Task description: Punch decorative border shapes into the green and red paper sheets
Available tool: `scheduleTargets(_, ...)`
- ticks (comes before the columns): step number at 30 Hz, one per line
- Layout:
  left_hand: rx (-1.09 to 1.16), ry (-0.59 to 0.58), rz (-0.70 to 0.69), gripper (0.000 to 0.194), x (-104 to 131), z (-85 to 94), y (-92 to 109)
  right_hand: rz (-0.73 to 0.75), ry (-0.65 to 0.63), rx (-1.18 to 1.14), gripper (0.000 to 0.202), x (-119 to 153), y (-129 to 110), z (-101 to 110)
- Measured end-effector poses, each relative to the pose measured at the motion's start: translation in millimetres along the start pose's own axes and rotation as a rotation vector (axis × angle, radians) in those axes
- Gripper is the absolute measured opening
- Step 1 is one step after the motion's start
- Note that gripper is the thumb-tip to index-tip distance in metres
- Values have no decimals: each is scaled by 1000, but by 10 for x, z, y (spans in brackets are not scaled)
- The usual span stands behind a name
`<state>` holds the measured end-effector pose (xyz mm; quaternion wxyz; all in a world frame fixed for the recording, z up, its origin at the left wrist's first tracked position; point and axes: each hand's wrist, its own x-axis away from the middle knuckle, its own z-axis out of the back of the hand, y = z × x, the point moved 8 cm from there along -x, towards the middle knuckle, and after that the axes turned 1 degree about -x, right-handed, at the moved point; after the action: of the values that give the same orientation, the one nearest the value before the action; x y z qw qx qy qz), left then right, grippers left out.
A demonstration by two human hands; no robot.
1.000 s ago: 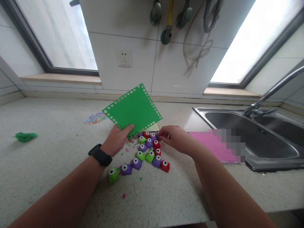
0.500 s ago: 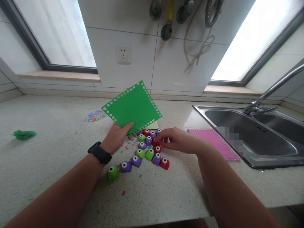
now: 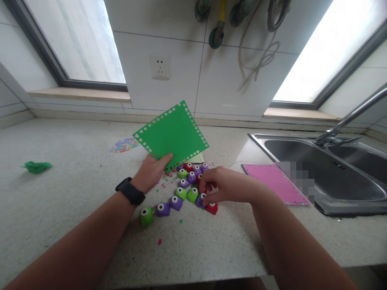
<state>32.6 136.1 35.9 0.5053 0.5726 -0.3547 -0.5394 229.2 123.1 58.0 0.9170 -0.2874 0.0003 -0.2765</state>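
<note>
Our left fingers (image 3: 165,160) clamp one green sheet (image 3: 174,135) at its near corner. Our right fingers (image 3: 213,197), partly open, sit at one purple punch (image 3: 200,201), contact unconfirmed; left of them we count four green punches (image 3: 146,217).

From here I can't make out the right hand's (image 3: 222,184) fingertips among the punches (image 3: 193,195); pixel blocks mask the pink sheet's (image 3: 269,181) corner, and the faucet (image 3: 356,112) runs out of frame.
</note>
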Motion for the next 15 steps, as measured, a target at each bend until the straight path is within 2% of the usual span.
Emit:
scheduleTargets(4, 13, -4, -28, 33, 3, -22, 37, 4, -13, 8, 12, -35, -42, -50)
scheduleTargets(7, 39, -45, 45, 38, 9, -68, -3, 47, -7, 1, 10, -44, -112, -64)
scheduleTargets(9, 53, -48, 67, 40, 12, -75, -7, 97, 33, 15, 15, -55, -194, -65)
scheduleTargets(12, 32, -38, 35, 40, 10, -72, 28, 183, 157, 81, 29, -104, -353, -89)
scheduleTargets(15, 40, -44, 27, 37, 14, -89, 33, 274, 230, 217, 39, -178, -515, -206)
